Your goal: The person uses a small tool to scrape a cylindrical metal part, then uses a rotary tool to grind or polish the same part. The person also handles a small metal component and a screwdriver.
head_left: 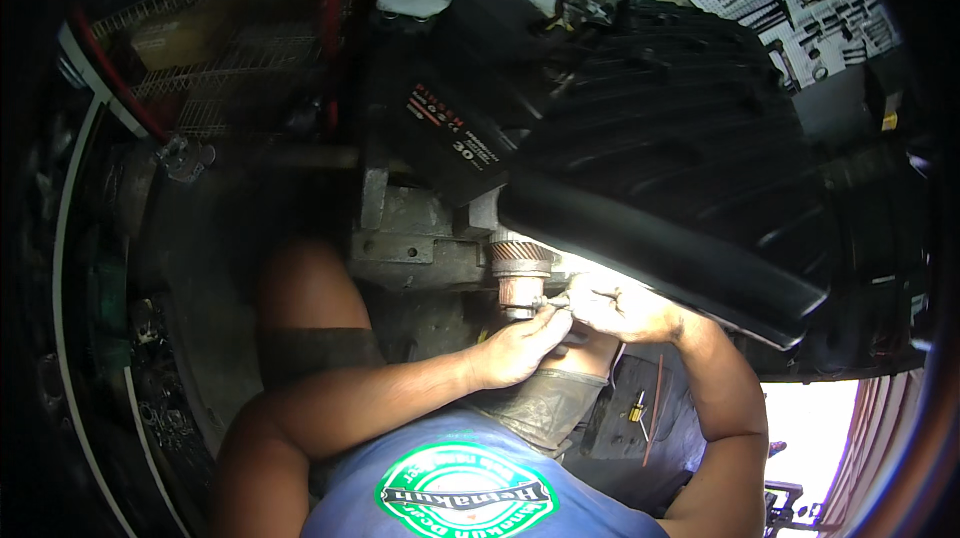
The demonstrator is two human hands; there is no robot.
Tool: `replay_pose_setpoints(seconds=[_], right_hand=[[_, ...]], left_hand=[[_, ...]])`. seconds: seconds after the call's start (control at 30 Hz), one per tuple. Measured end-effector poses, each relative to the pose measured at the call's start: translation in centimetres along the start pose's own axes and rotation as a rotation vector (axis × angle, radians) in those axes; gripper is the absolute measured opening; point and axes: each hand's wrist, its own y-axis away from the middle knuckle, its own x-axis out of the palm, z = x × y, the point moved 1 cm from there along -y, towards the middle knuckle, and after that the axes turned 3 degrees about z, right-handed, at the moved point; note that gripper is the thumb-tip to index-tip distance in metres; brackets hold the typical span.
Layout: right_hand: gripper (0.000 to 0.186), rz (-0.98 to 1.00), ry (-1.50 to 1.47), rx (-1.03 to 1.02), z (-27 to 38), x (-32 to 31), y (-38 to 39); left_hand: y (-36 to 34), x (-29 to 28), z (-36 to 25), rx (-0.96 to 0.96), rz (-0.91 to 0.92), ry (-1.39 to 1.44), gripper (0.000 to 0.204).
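- Our left hand is bent, thumb and fingers drawn together around a small metal piece; we cannot tell how firmly it grips.
- Our right hand is curled against the same piece, washed out by glare; we cannot tell what it has hold of.
- The rotor looks worn: slanted copper-brown strips, a dull grey collar, then a smooth reddish barrel at the near end.
- We see it just far of our left hand and left of our right; our fingertips meet beside its near end, on the right.
- Left of it we see a grey metal block.
- Farther right stands a black ribbed case; farther left, a black box.
- Nearer, on the right, lies a yellow-handled screwdriver.
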Motion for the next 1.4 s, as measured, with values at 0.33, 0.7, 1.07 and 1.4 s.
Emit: replay_pose_setpoints(seconds=[0.33, 0.7, 1.07, 1.4], right_hand=[[0.013, -0.077, 0.269, -0.168, 2.4, -0.1, -1.2], [0.014, 0.032, 0.155, 0.028, 1.2, -0.6, -0.8], [0.016, 0.047, 0.159, -0.041, 1.9, -0.8, -1.0], [0.016, 0.092, 0.161, 0.049, 2.2, -1.1, -1.3]], left_hand=[[0.1, -0.5, 0.8, 0.011, 0.037, -0.19, 0.069], [0.4, 0.0, -0.5, -0.065, 0.014, -0.086, 0.074], [-0.1, 0.1, 0.3, -0.084, 0.007, -0.008, 0.073], [-0.6, 0.1, 1.6, 0.051, 0.041, -0.096, 0.063]])
